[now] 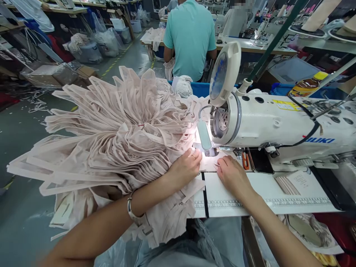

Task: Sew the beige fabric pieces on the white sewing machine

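A white sewing machine (258,115) stands on the right, its lamp lighting the needle area. Just left of the presser foot, my left hand (187,165) is closed with its fingertips on pale beige fabric (207,163). My right hand (233,177), on the other side of the foot, pinches the near edge of that fabric between thumb and fingers. Under my left forearm spreads a large bundle of beige mesh garment pieces (119,137), tied near its middle. The stitching point itself is partly hidden by the mint-coloured guard (204,134) and my fingers.
Orange-handled snips (245,161) and a dark tray (261,160) lie right of my right hand. A ruler strip (230,204) runs along the table's front edge, with beige strips (287,185) near it. A co-worker in a turquoise shirt (191,37) sits ahead.
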`<state>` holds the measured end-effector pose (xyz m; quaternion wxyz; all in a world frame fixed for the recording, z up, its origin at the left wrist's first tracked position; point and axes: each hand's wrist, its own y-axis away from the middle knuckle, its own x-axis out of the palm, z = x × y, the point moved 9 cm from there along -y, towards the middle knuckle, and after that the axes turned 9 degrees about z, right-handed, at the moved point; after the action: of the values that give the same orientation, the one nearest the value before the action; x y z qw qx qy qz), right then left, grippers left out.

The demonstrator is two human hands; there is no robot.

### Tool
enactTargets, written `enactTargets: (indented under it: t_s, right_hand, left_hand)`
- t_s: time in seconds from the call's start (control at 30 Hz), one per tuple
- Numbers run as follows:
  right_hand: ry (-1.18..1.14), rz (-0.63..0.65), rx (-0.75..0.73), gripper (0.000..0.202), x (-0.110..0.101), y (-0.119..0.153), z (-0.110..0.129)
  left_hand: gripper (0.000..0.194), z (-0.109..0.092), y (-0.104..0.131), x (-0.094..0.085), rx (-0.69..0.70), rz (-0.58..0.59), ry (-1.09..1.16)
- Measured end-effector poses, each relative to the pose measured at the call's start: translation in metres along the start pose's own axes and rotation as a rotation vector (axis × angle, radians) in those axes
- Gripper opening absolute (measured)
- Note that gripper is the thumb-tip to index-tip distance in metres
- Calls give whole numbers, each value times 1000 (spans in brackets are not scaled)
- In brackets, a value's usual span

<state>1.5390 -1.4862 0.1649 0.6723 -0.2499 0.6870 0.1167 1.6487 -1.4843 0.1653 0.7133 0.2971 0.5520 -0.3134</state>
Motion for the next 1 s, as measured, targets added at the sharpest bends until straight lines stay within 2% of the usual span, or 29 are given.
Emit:
enactTargets:
  t_s: [0.1,0.23,0.33,0.5,0.57,0.63,0.7,0.77,0.83,0.9,1.0]
  right_hand:
    - [-40,-8,4,21,0,2,-5]
    - [-66,-1,33,16,8,-2,-15]
    - [-153,24,59,17,14,-9,-19]
    - [-387,68,187,18,22,-19,-27]
    - [-485,70,229,20,24,-21,-29]
    - [-561,62,268,22,24,-22,-31]
    - [-616,54,306,22,24,-21,-34]
    - [-659,57,329,21,26,-20,-35]
    - [-686,59,345,19,26,-20,-36]
    - [-699,63,358,18,27,-20,-37]
    - [-702,65,367,18,28,-20,-37]
  left_hand:
    - [29,-8,-12,6,30,22,46]
    - [35,-40,-19,9,140,19,51]
    - [35,-49,-19,8,138,-9,52]
    - [24,-28,-17,4,61,-88,131]
    - [21,-10,-19,9,-15,-55,275]
    - [21,12,-17,14,-160,-56,497]
    - [27,30,-12,17,-292,-137,708]
    - [33,28,-10,14,-269,-226,794]
    - [33,10,-11,9,-116,-235,725]
    - [30,-9,-12,9,-13,-182,567]
    - [33,-22,-11,13,-6,-119,336]
